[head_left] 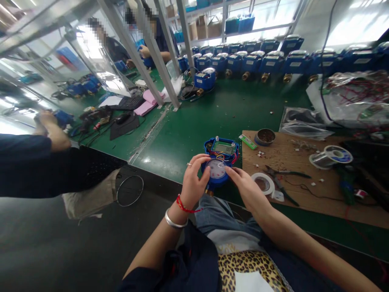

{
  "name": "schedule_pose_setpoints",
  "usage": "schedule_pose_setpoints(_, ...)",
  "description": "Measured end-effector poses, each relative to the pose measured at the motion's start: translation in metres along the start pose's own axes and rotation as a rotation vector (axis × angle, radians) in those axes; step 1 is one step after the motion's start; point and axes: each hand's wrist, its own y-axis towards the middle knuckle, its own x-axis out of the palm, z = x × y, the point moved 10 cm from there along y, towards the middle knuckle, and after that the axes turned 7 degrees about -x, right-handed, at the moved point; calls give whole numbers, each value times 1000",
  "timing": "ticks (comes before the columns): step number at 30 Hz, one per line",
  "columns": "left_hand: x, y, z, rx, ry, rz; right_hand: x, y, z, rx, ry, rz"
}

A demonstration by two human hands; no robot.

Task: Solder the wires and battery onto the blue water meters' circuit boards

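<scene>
A blue water meter sits at the bench's front edge, its round clear dial facing up. Its upper housing is open and shows a small display board with red, yellow and white wires. My left hand curves around the meter's left side, thumb and fingers against the dial rim. On the right side, my right hand presses its fingertips to the rim near the white wire. A brass pipe end pokes out below my left hand.
Right of my hands, a cardboard sheet carries a white tape roll, pliers, a solder spool and a round tin. Several blue meters line the back. Metal posts rise left; co-workers sit beyond, one arm nearby.
</scene>
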Motion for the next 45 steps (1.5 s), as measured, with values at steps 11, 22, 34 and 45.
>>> schedule_pose_setpoints(11, 8, -2, 47, 201, 217, 29, -5, -9, -13, -154, -226, -142)
schedule_pose_setpoints(22, 18, 16, 39, 78, 141, -46, -30, -34, -104, -795, -631, 102)
schedule_pose_setpoints(34, 15, 17, 40, 93, 74, 38, 14, -7, -120, -1002, -801, -55)
schedule_pose_setpoints(45, -8, -1, 19, 54, 55, 216, 8, 10, -112, -969, -821, 19)
